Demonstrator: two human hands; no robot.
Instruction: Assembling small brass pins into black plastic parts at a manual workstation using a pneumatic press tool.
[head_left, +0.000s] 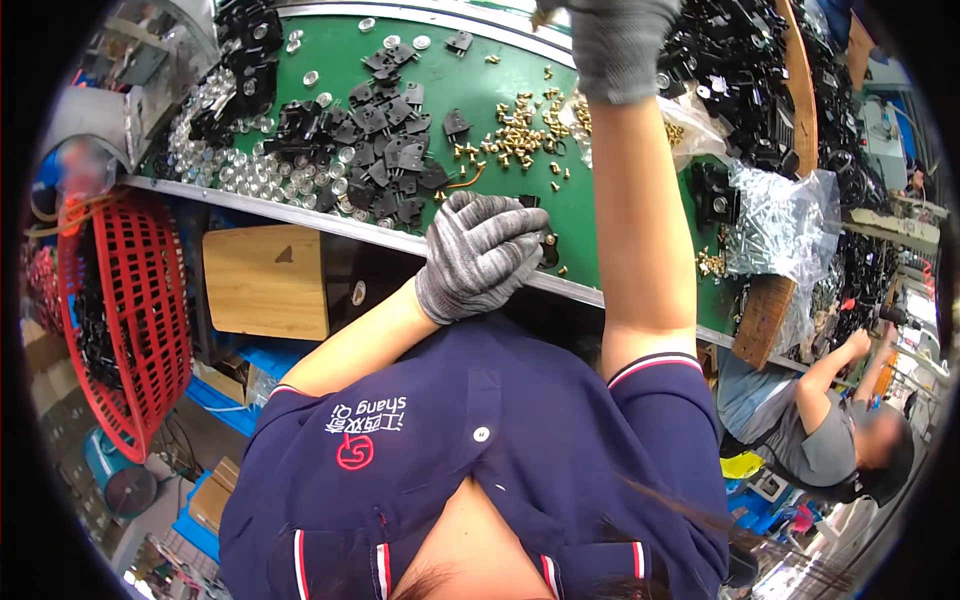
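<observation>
My left hand [482, 255], in a grey knitted glove, is at the near edge of the green tabletop [430, 70]. Its fingers are bent and pressed together over a small black part [549, 251], which shows past the fingertips and is mostly hidden by the glove. My right hand [625, 45], gloved the same way, reaches to the far side of the table at the top of the view. The upper edge cuts off its fingers, so their hold does not show. Between the hands lie loose brass screws [520, 130] and a pile of flat black plastic parts [390, 140].
Clear round caps [300, 175] cover the table's left side. A bag of silver screws [780, 220] sits at the right beside a wooden block [764, 320] and heaped black parts [740, 70]. A red basket [130, 310] and wooden stool [265, 280] stand left. A co-worker [830, 430] sits right.
</observation>
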